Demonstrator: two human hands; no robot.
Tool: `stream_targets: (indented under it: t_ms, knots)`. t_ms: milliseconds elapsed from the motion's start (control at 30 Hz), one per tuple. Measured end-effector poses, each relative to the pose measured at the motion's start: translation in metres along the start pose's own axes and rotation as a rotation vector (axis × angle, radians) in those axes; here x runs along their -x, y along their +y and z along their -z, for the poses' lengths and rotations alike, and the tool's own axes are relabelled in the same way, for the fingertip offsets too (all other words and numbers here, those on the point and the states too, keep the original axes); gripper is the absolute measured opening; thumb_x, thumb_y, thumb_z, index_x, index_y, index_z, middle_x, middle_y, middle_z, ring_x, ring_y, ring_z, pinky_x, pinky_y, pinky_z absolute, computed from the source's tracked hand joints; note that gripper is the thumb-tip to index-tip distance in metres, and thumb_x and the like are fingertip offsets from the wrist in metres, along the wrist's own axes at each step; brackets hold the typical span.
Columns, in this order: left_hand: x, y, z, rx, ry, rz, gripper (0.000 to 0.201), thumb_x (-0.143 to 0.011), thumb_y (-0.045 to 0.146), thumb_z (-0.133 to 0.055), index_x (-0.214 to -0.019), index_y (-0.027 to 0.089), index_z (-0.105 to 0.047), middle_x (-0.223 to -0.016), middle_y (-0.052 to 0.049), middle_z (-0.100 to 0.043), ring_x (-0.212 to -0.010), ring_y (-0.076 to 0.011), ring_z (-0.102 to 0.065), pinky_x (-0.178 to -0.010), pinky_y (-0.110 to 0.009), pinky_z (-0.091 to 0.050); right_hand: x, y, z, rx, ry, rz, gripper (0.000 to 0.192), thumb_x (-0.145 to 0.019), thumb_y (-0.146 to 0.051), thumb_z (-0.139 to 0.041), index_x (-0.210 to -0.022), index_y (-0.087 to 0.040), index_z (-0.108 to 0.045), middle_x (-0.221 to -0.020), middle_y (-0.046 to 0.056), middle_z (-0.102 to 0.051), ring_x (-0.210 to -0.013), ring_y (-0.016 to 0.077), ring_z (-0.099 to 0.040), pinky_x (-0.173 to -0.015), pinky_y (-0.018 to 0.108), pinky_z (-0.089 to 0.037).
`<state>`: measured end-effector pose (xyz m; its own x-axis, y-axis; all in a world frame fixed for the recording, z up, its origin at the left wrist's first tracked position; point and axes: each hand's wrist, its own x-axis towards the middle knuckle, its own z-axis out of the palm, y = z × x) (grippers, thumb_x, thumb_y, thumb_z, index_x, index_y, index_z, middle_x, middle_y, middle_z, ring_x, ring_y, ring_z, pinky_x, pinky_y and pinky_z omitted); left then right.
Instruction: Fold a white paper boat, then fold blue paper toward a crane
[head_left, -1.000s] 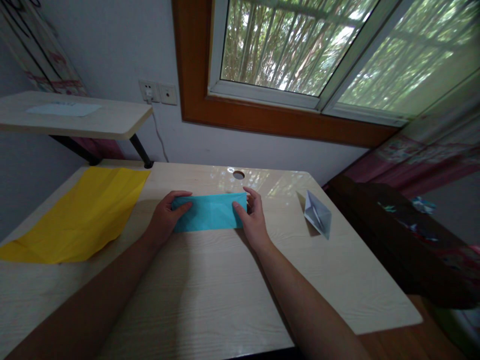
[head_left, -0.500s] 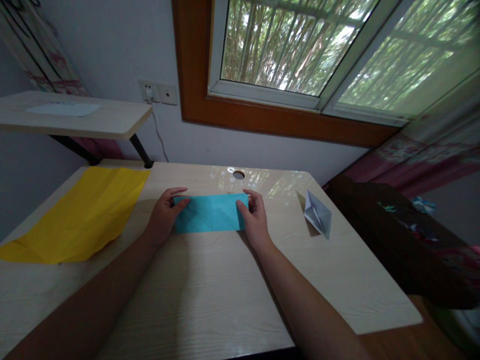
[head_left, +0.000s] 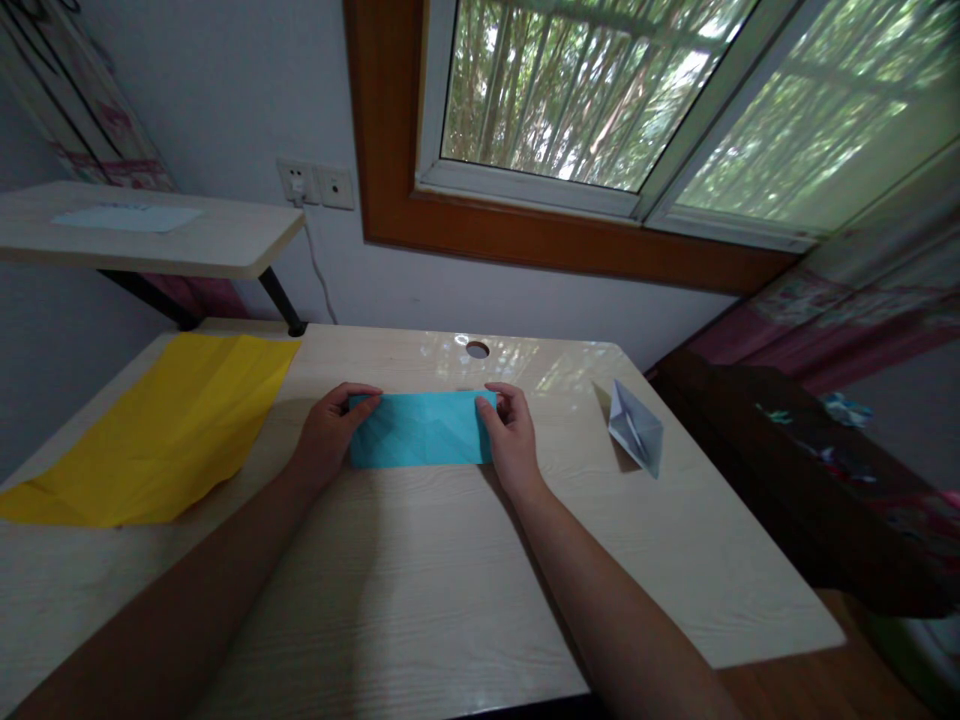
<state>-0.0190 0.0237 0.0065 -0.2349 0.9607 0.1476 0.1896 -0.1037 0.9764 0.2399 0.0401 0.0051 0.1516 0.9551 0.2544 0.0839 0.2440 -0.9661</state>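
Note:
A blue sheet of paper (head_left: 424, 430), a long rectangle with faint creases, is held between my two hands over the wooden desk (head_left: 450, 580). My left hand (head_left: 330, 430) grips its upper left corner, thumb on the near face and fingers at the back edge. At the upper right corner, my right hand (head_left: 512, 440) pinches the paper in the same way. The fingers behind the sheet are partly hidden. Whether the lower edge touches the desk I cannot tell.
A yellow sheet (head_left: 165, 430) lies on the desk at left, below a raised shelf (head_left: 247, 240) bearing a pale paper. To the right stands a folded white paper shape (head_left: 636, 430). A round cable hole (head_left: 478, 350) is near the back edge, under the window.
The fingers of my left hand have come down closer to its thumb at the paper's top edge. Both hands and the blue paper have shifted very slightly toward me.

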Motion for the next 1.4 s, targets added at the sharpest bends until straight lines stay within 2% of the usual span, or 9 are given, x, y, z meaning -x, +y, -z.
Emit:
stream_targets:
  t_ms: [300,500,700,867,1000,1133,1267,1400]
  knots:
    - [0.001,0.004,-0.001,-0.03,-0.006,-0.023,0.024,-0.077,0.043,-0.076,-0.091,0.024,-0.077,-0.093,-0.003,-0.073,-0.087,-0.0215,-0.062,-0.076,-0.03,-0.047,-0.001,-0.004,0.0,0.089,0.004,-0.012,0.023,-0.084,-0.045,-0.071,-0.09,-0.023,-0.067,-0.073,-0.002,-0.057,-0.066,0.0153,-0.047,-0.061,0.028,-0.037]
    - [0.002,0.005,0.0,-0.069,-0.001,-0.035,0.024,-0.079,0.045,-0.075,-0.092,0.025,-0.076,-0.096,-0.003,-0.074,-0.091,-0.0224,-0.063,-0.082,-0.032,-0.047,0.001,-0.005,0.0,0.084,-0.078,0.006,0.023,-0.082,-0.045,-0.073,-0.09,-0.024,-0.071,-0.087,0.001,-0.068,-0.079,0.019,-0.059,-0.073,0.031,-0.045]
    - [0.001,0.001,0.001,-0.08,0.024,-0.052,0.023,-0.08,0.044,-0.074,-0.094,0.026,-0.076,-0.097,-0.003,-0.074,-0.091,-0.0219,-0.063,-0.084,-0.032,-0.047,0.001,-0.006,0.0,0.099,-0.117,0.018,0.02,-0.084,-0.043,-0.072,-0.091,-0.025,-0.072,-0.091,0.002,-0.071,-0.084,0.0206,-0.062,-0.078,0.033,-0.046]
    - [0.002,0.002,0.0,-0.077,0.04,-0.041,0.023,-0.08,0.043,-0.075,-0.093,0.025,-0.076,-0.094,-0.002,-0.074,-0.086,-0.0211,-0.063,-0.08,-0.032,-0.047,0.001,-0.004,0.001,0.081,-0.11,-0.005,0.02,-0.083,-0.042,-0.073,-0.091,-0.024,-0.072,-0.09,0.001,-0.071,-0.084,0.0203,-0.061,-0.077,0.033,-0.045]
    - [0.001,0.003,0.0,-0.067,0.05,-0.035,0.022,-0.079,0.042,-0.075,-0.093,0.025,-0.076,-0.093,-0.002,-0.074,-0.084,-0.0204,-0.062,-0.077,-0.03,-0.047,0.001,-0.003,0.0,0.063,-0.083,-0.035,0.02,-0.082,-0.041,-0.074,-0.091,-0.024,-0.072,-0.083,0.0,-0.067,-0.075,0.0174,-0.055,-0.069,0.03,-0.042]
    - [0.0,0.0,0.0,-0.021,0.057,-0.031,0.025,-0.081,0.043,-0.072,-0.096,0.023,-0.075,-0.095,-0.002,-0.073,-0.085,-0.0196,-0.062,-0.075,-0.029,-0.047,0.0,0.0,0.001,0.065,-0.045,-0.009,0.021,-0.083,-0.042,-0.072,-0.091,-0.023,-0.07,-0.073,-0.003,-0.058,-0.066,0.0147,-0.046,-0.062,0.028,-0.036]
    - [-0.001,-0.003,-0.001,-0.008,0.068,-0.02,0.029,-0.084,0.043,-0.069,-0.102,0.021,-0.073,-0.091,-0.002,-0.072,-0.081,-0.0182,-0.062,-0.071,-0.027,-0.047,0.0,0.001,0.001,0.05,-0.038,0.022,0.022,-0.085,-0.042,-0.067,-0.097,-0.023,-0.068,-0.076,-0.003,-0.057,-0.065,0.0144,-0.045,-0.061,0.028,-0.035]
    - [-0.001,-0.005,-0.002,0.083,0.042,-0.037,0.03,-0.086,0.041,-0.066,-0.108,0.02,-0.068,-0.096,-0.005,-0.075,-0.093,-0.0221,-0.069,-0.084,-0.034,-0.053,0.0,0.0,0.001,0.035,-0.031,0.0,0.024,-0.086,-0.041,-0.065,-0.101,-0.023,-0.068,-0.075,-0.003,-0.055,-0.065,0.0149,-0.045,-0.06,0.028,-0.035]
